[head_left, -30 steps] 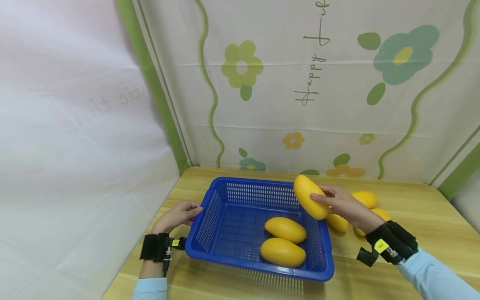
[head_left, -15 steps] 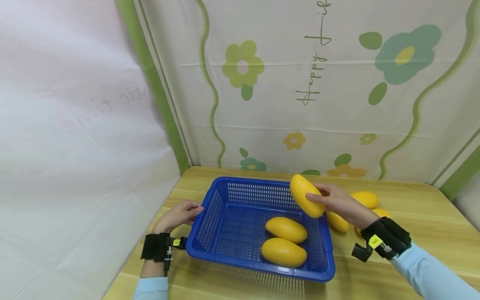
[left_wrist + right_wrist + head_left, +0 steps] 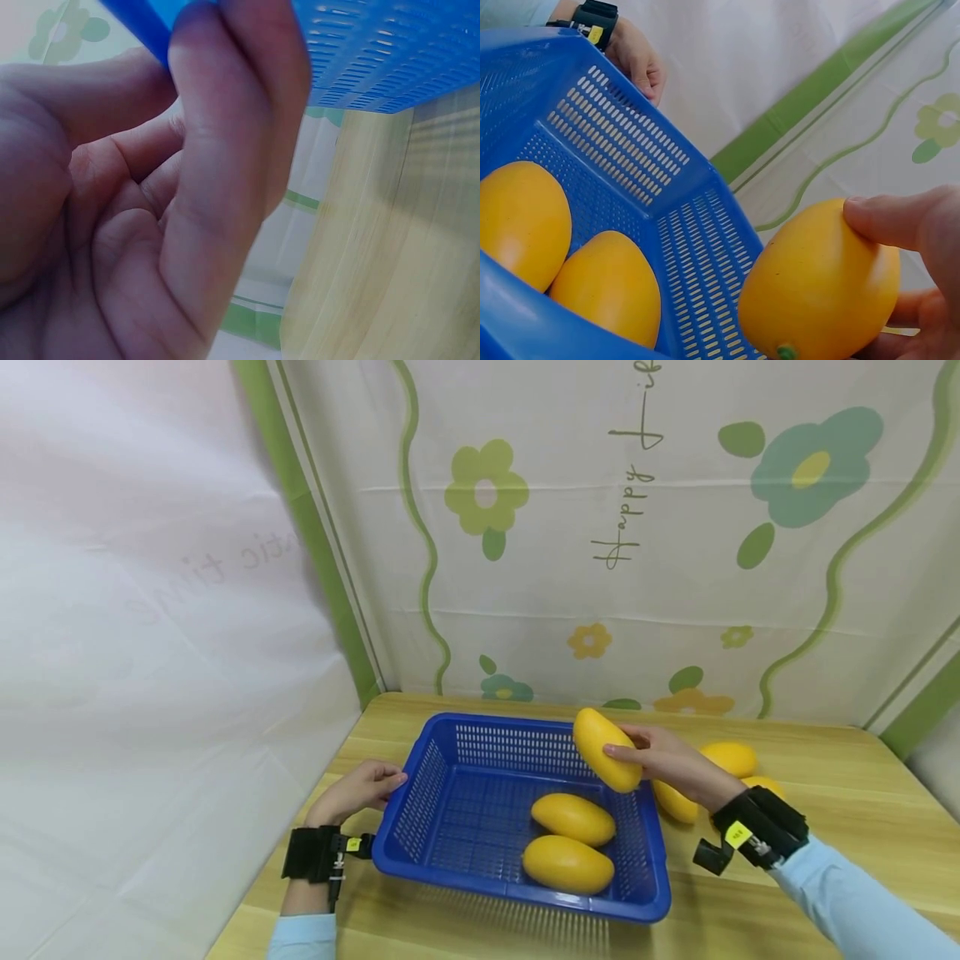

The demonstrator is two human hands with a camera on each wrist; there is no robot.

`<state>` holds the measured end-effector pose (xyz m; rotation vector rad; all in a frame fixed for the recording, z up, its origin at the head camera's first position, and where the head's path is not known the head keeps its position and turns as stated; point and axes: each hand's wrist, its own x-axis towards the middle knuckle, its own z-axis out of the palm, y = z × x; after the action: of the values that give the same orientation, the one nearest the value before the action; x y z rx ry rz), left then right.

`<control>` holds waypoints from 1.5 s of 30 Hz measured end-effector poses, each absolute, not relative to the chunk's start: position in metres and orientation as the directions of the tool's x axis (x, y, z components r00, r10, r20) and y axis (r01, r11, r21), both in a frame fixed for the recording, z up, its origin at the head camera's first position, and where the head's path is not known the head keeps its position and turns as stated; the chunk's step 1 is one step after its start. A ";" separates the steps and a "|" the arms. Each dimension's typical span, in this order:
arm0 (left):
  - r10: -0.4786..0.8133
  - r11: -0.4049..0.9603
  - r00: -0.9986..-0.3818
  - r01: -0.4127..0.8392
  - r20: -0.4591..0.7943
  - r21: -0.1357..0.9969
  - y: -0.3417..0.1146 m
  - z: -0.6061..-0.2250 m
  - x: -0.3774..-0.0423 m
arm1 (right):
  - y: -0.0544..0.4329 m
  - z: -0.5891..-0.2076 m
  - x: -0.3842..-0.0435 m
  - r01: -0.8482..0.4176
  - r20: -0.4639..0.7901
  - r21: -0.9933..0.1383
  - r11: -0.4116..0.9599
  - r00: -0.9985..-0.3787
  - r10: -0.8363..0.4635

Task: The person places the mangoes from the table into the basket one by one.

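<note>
My right hand [image 3: 671, 762] grips a yellow mango [image 3: 606, 750] between thumb and fingers, above the back right corner of a blue plastic basket [image 3: 480, 887]. In the right wrist view the held mango [image 3: 819, 281] shows a green stem spot, with the thumb on its upper side. My left hand [image 3: 360, 792] pinches the basket's left rim, thumb on top and fingers curled beneath, as the left wrist view shows around the blue rim [image 3: 154, 37]. Inside the basket, on its right side, lie two mangoes, a rear one [image 3: 573, 819] and a front one [image 3: 567, 865].
Several more mangoes [image 3: 729, 760] lie on the wooden table [image 3: 832, 802] right of the basket, partly hidden behind my right hand and wrist. A printed curtain [image 3: 555, 585] hangs along the table's back edge, and a white cloth [image 3: 165, 693] hangs at the left.
My right hand has carried the mango slightly left, farther over the basket. The left hand, the basket and the two mangoes in it stay nearly where they were.
</note>
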<state>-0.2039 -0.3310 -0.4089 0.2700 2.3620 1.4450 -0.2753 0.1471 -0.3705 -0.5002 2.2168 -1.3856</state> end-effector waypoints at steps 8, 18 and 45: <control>0.345 0.458 -0.917 -0.021 -0.200 0.889 -0.331 -0.409 -0.204 | 0.140 -0.372 -0.280 -0.075 -0.193 -0.902 0.424 -0.810 -0.553; 0.340 0.460 -0.919 -0.024 -0.201 0.888 -0.330 -0.407 -0.204 | 0.136 -0.371 -0.286 -0.107 -0.195 -0.892 0.439 -0.786 -0.587; 0.353 0.456 -0.914 -0.021 -0.202 0.890 -0.331 -0.408 -0.203 | 0.117 -0.371 -0.293 -0.188 -0.237 -0.753 0.631 -0.816 -0.527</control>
<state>-0.2026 -0.3312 -0.4083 0.2814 2.3521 1.4446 -0.2933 0.1168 -0.3711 -0.5636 2.4142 -1.0437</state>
